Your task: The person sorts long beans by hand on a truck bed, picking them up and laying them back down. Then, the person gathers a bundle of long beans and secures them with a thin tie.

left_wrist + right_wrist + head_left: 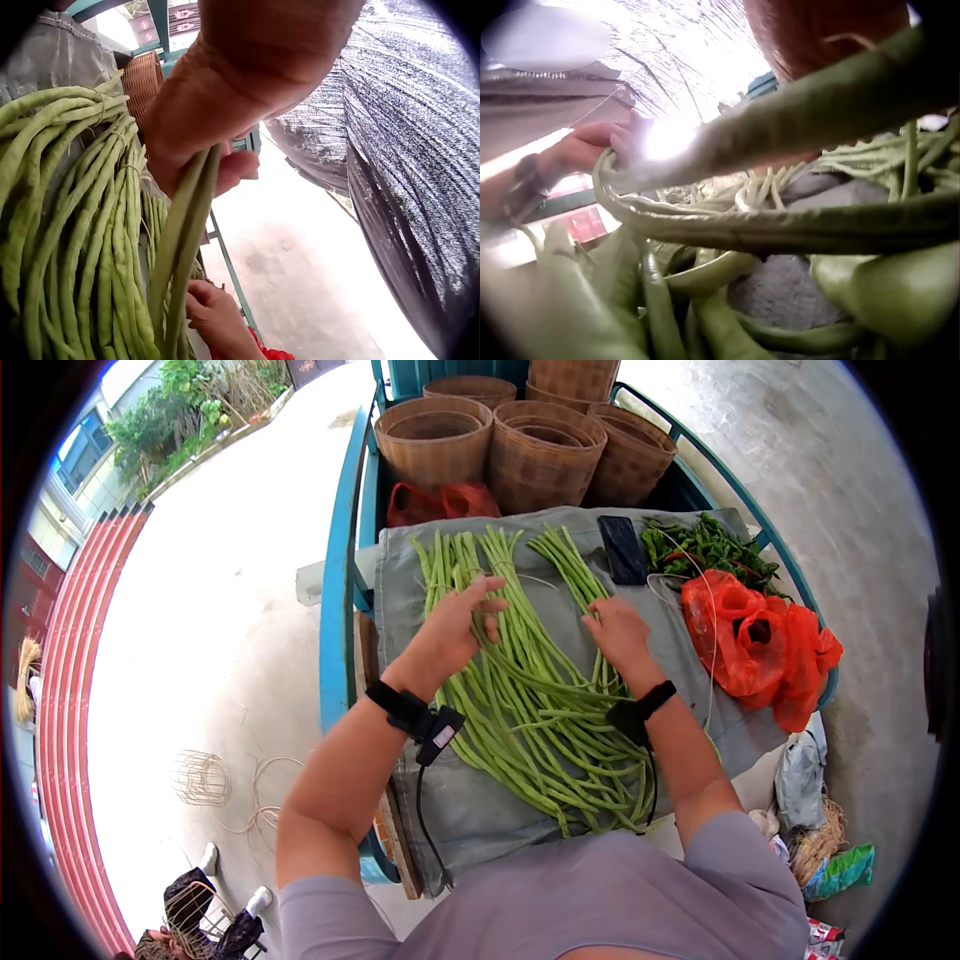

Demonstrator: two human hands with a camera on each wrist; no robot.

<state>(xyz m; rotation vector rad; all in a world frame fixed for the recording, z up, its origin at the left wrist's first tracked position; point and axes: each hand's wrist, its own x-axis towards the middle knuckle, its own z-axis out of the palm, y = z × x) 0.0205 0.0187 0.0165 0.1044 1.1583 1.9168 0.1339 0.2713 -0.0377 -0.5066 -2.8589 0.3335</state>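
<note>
Long green beans (520,690) lie in tied bundles on a grey cloth (400,590). My left hand (450,630) is over the left bundles, pinching a couple of beans (184,247) between thumb and fingers in the left wrist view. These beans bend across toward my right wrist. My right hand (618,632) is beside a smaller bunch (570,565), its fingers curled; whether they grip a bean is hidden. The right wrist view has beans (780,229) close to the camera and my left hand (592,146) at their far end.
Woven baskets (545,455) stand at the back of the blue cart (338,610). On the cloth's right side are a phone (622,550), green peppers (705,550) and red plastic bags (745,635). Another red bag (440,505) lies before the baskets. A cable hangs from my left wrist.
</note>
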